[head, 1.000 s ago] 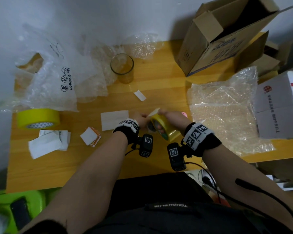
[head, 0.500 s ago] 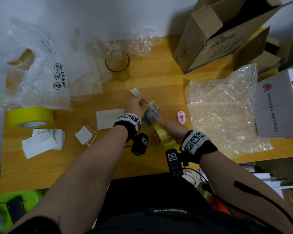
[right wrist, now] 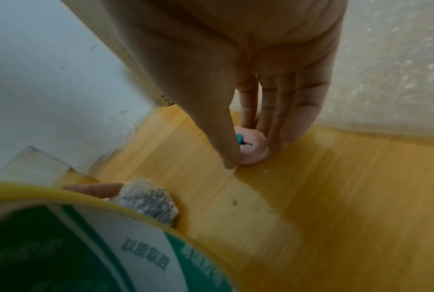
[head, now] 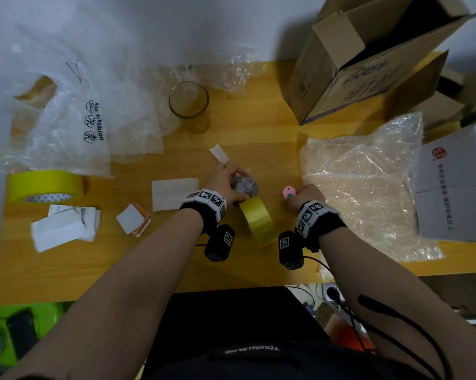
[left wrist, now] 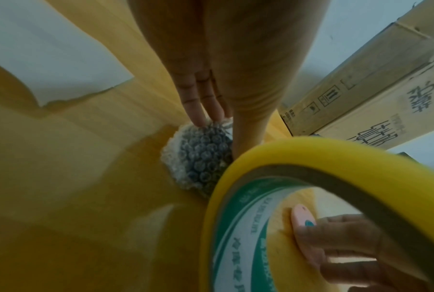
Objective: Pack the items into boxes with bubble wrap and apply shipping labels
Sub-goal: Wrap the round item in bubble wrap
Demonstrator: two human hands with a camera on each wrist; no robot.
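On table (head: 258, 138), right hand (head: 304, 197) pinches cutter (head: 289, 192).

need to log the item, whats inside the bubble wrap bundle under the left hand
Only a dark, greyish mass shows through the bundle; the wrap's bubbles blur it, so what it is cannot be told. The left hand covers its top.
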